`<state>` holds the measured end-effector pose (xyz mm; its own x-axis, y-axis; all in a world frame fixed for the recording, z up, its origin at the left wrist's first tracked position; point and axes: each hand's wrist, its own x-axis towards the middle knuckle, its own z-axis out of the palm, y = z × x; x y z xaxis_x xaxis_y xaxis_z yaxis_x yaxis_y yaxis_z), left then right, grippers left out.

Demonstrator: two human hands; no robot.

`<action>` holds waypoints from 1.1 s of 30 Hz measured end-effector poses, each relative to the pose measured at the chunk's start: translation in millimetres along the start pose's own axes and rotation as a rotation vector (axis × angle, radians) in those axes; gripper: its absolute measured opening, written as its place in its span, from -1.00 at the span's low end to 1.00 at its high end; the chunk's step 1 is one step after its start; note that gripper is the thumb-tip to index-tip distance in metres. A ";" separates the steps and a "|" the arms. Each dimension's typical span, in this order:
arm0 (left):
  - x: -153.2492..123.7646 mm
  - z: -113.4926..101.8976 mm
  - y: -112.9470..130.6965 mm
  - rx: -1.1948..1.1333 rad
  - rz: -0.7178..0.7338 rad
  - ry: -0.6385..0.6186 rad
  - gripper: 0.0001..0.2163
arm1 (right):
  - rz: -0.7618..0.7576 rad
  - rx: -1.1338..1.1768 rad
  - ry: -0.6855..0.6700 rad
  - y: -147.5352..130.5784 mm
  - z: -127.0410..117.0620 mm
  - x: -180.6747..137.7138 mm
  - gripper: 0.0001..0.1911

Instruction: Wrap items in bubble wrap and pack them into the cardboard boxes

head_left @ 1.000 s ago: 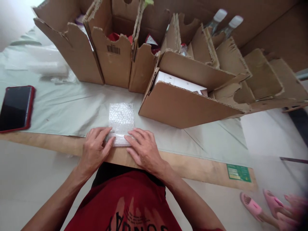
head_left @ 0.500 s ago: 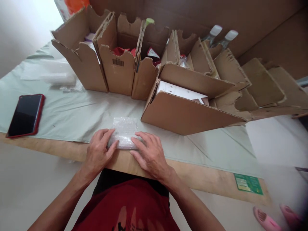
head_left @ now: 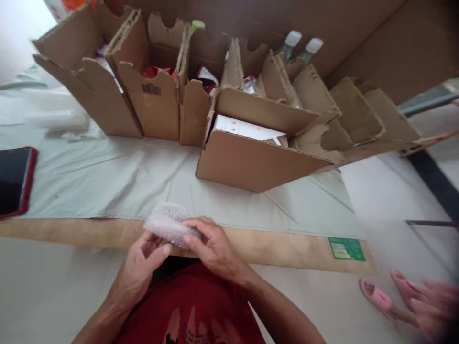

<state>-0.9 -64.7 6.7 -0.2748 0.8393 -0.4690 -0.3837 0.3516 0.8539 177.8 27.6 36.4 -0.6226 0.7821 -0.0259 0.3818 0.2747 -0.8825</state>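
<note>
A piece of clear bubble wrap [head_left: 168,224], folded or rolled into a small bundle, is held between my two hands at the table's front edge. My left hand [head_left: 145,255] grips its lower left side, the thumb in front and the fingers curled beneath. On the right end my right hand [head_left: 210,243] closes, with fingers over the top and thumb against the near face. Whether anything lies inside the wrap cannot be made out.
Cardboard bins [head_left: 154,105] line the back, one holding white boxes [head_left: 247,128]. A phone [head_left: 16,179] and plastic wrap [head_left: 57,112] lie left. Two white-capped bottles [head_left: 292,40] stand behind. Another person's pink slippers [head_left: 376,296] show at lower right.
The bubble wrap lay flat on the table under my hands. Now it is lifted and tilted toward me, my left hand curled under it. The camera view has shifted right.
</note>
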 end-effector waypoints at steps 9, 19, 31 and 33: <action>13.5 45.5 21.1 0.493 0.352 -0.186 -0.78 | 0.005 0.074 0.135 4.7 -49.6 -24.5 -0.09; 15.7 34.1 8.6 0.681 0.177 -0.368 -0.64 | 0.088 0.067 0.024 10.7 -55.5 -17.0 -0.68; 92.5 57.8 44.4 0.466 0.179 -0.335 -0.51 | -0.217 -0.317 0.504 -54.5 -240.6 -8.2 -0.62; 97.2 58.3 36.4 0.445 0.185 -0.297 -0.49 | -0.097 -0.474 0.590 -48.1 -266.9 13.1 -0.59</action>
<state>9.9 53.9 5.4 -0.0180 0.9615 -0.2743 0.0735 0.2749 0.9587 333.6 173.9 203.9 -0.2507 0.8748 0.4145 0.6797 0.4640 -0.5681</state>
